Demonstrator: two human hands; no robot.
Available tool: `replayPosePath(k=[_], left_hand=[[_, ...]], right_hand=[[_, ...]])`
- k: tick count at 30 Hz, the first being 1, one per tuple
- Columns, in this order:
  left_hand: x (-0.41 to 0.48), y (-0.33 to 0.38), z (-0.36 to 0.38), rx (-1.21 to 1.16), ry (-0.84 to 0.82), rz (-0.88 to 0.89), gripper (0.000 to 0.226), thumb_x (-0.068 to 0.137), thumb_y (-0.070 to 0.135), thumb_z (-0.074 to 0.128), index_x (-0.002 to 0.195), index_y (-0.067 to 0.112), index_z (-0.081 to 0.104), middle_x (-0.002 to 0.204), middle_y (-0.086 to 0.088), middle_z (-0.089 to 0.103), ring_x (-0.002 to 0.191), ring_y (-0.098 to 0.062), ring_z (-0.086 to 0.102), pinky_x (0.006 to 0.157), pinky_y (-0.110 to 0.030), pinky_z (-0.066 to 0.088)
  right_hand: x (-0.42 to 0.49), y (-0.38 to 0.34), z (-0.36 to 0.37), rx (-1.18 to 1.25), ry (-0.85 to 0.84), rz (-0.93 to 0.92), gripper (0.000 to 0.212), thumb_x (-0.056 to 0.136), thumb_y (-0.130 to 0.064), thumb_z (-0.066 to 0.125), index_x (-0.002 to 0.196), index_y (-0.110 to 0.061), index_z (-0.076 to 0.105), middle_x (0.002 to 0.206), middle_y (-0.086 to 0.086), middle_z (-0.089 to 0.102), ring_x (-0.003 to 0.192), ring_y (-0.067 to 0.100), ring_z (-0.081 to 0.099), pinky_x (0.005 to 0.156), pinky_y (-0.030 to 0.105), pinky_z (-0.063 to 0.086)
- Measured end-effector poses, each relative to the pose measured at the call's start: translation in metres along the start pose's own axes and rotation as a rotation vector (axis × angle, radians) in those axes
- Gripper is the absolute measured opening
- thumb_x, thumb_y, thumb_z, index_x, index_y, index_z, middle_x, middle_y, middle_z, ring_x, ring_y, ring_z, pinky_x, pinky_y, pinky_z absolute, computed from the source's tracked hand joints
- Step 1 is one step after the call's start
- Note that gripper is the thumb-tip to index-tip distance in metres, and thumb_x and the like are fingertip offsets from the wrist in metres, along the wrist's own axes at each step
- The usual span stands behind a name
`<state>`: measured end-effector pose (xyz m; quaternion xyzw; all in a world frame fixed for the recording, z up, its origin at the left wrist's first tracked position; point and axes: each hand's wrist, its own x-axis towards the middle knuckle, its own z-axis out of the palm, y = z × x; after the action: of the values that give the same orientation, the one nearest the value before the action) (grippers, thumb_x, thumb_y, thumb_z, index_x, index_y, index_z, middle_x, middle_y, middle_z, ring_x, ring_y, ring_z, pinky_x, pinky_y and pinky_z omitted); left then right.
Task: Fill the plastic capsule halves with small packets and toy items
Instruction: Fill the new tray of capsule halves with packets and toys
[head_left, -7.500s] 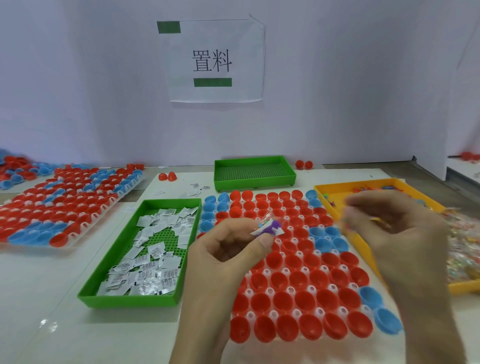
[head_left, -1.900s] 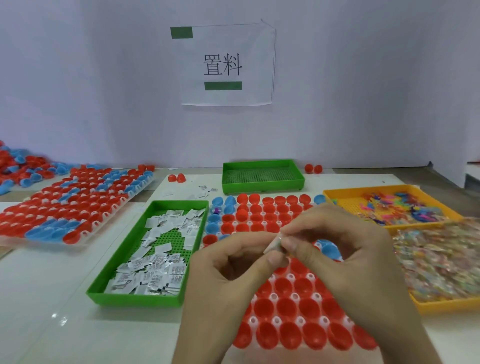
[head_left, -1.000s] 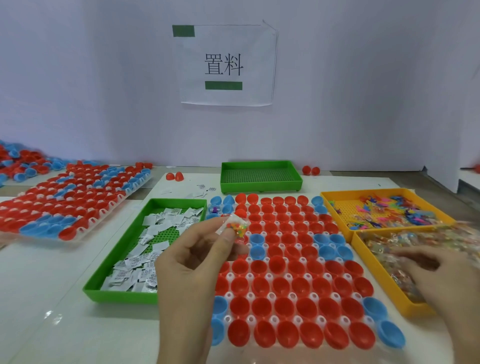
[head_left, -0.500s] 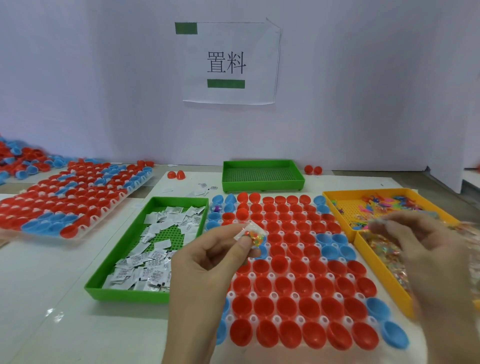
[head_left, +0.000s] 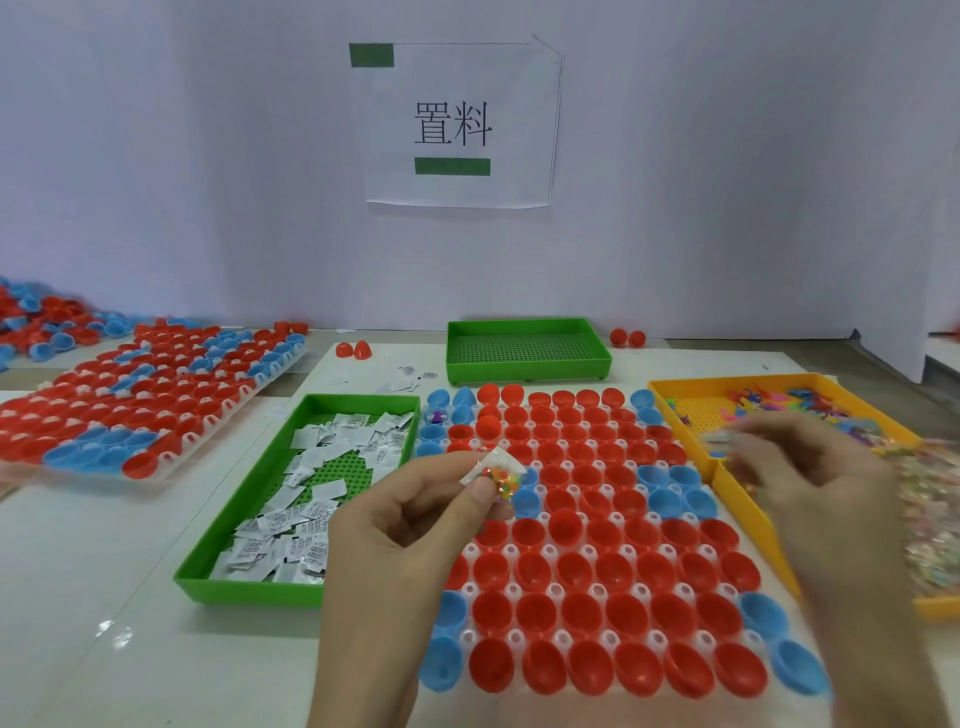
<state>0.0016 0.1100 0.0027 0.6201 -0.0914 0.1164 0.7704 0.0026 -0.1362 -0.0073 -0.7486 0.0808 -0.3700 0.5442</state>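
A white rack (head_left: 470, 590) of red and blue capsule halves (head_left: 597, 545) lies in front of me. One blue half at its far left corner holds a purple toy (head_left: 435, 415). My left hand (head_left: 410, 530) hovers over the rack's left side and pinches a clear packet of orange and yellow beads (head_left: 497, 475) between thumb and forefinger. My right hand (head_left: 815, 488) is blurred, raised over the rack's right edge. Its fingertips pinch a small clear packet (head_left: 721, 439) that is hard to make out.
A green tray (head_left: 244, 582) of white paper packets sits left of the rack. Two yellow trays are on the right: the far one (head_left: 670, 387) with small toys, the near one (head_left: 748, 512) with clear packets. An empty green tray (head_left: 524, 348) and a second filled rack (head_left: 140, 400) lie beyond.
My right hand left the near yellow tray and moved up and left toward the rack with its fingertips pinched. My left hand kept the bead packet and drifted slightly right.
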Motion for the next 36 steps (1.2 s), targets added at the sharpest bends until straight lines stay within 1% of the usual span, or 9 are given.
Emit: replayPosePath(k=[4, 7, 10, 12, 16, 19, 25, 32, 36], left_hand=[[0.003, -0.002, -0.003, -0.011, 0.027, 0.002, 0.020, 0.064, 0.032, 0.076, 0.084, 0.034, 0.081, 0.075, -0.006, 0.077, 0.071, -0.017, 0.076, 0.064, -0.015, 0.056], [0.003, -0.004, -0.001, -0.011, 0.011, 0.000, 0.019, 0.064, 0.033, 0.075, 0.082, 0.036, 0.081, 0.074, -0.005, 0.077, 0.070, -0.015, 0.075, 0.065, -0.015, 0.055], [0.003, -0.004, -0.001, -0.015, 0.007, 0.001, 0.020, 0.065, 0.031, 0.076, 0.083, 0.034, 0.081, 0.074, -0.005, 0.077, 0.070, -0.015, 0.075, 0.064, -0.015, 0.055], [0.002, -0.003, -0.002, -0.015, 0.009, 0.002, 0.020, 0.066, 0.030, 0.076, 0.084, 0.033, 0.081, 0.075, -0.006, 0.077, 0.070, -0.016, 0.075, 0.064, -0.014, 0.055], [0.003, 0.000, -0.007, -0.006, 0.034, 0.017, 0.019, 0.065, 0.030, 0.075, 0.082, 0.035, 0.081, 0.074, -0.005, 0.077, 0.069, -0.015, 0.075, 0.063, -0.013, 0.055], [0.005, -0.001, -0.011, -0.007, 0.075, 0.014, 0.022, 0.061, 0.036, 0.076, 0.082, 0.037, 0.081, 0.073, -0.004, 0.077, 0.067, -0.013, 0.074, 0.062, -0.013, 0.054], [0.005, -0.004, -0.013, 0.004, 0.073, 0.004, 0.021, 0.061, 0.037, 0.076, 0.081, 0.037, 0.081, 0.073, -0.003, 0.077, 0.068, -0.013, 0.074, 0.062, -0.012, 0.054], [0.006, -0.003, -0.013, 0.010, 0.079, 0.004, 0.022, 0.061, 0.036, 0.077, 0.083, 0.035, 0.081, 0.073, -0.005, 0.077, 0.069, -0.014, 0.074, 0.064, -0.013, 0.054], [0.005, -0.002, -0.010, 0.015, 0.065, 0.009, 0.018, 0.066, 0.027, 0.076, 0.081, 0.035, 0.081, 0.073, -0.005, 0.077, 0.067, -0.013, 0.074, 0.061, -0.013, 0.054]], right_hand=[[0.023, 0.050, -0.057, -0.277, 0.219, 0.132, 0.029, 0.093, -0.018, 0.060, 0.079, -0.042, 0.068, 0.087, -0.003, 0.068, 0.082, 0.014, 0.062, 0.059, 0.013, 0.050], [0.032, 0.067, -0.083, -0.296, 0.198, 0.200, 0.037, 0.094, -0.011, 0.053, 0.090, -0.043, 0.072, 0.089, -0.003, 0.064, 0.075, -0.004, 0.062, 0.057, 0.003, 0.047], [0.042, 0.060, -0.074, -0.393, 0.181, 0.092, 0.027, 0.091, -0.019, 0.059, 0.097, -0.042, 0.072, 0.081, -0.008, 0.064, 0.063, 0.002, 0.058, 0.047, 0.024, 0.050], [0.060, 0.055, -0.060, -0.456, 0.086, 0.039, 0.023, 0.090, -0.018, 0.065, 0.089, -0.040, 0.073, 0.081, -0.010, 0.065, 0.069, 0.008, 0.059, 0.049, 0.033, 0.048], [0.112, 0.068, -0.032, -0.727, -0.329, 0.175, 0.003, 0.090, -0.024, 0.072, 0.093, -0.024, 0.074, 0.093, -0.002, 0.067, 0.088, 0.018, 0.062, 0.062, 0.030, 0.043], [0.133, 0.088, -0.019, -0.939, -0.532, 0.269, 0.011, 0.085, -0.030, 0.079, 0.089, -0.020, 0.074, 0.098, 0.000, 0.061, 0.095, 0.018, 0.057, 0.075, 0.031, 0.043], [0.145, 0.094, -0.008, -0.975, -0.498, 0.315, 0.019, 0.073, -0.017, 0.088, 0.069, -0.024, 0.071, 0.098, 0.004, 0.066, 0.093, 0.021, 0.059, 0.074, 0.031, 0.045], [0.144, 0.086, -0.024, -0.847, -0.318, 0.192, 0.021, 0.071, -0.006, 0.084, 0.072, -0.023, 0.073, 0.085, 0.005, 0.071, 0.081, 0.023, 0.065, 0.065, 0.033, 0.051], [0.145, 0.088, -0.033, -0.725, -0.212, 0.112, 0.019, 0.078, -0.006, 0.080, 0.072, -0.022, 0.072, 0.080, 0.005, 0.072, 0.078, 0.023, 0.066, 0.070, 0.039, 0.054]])
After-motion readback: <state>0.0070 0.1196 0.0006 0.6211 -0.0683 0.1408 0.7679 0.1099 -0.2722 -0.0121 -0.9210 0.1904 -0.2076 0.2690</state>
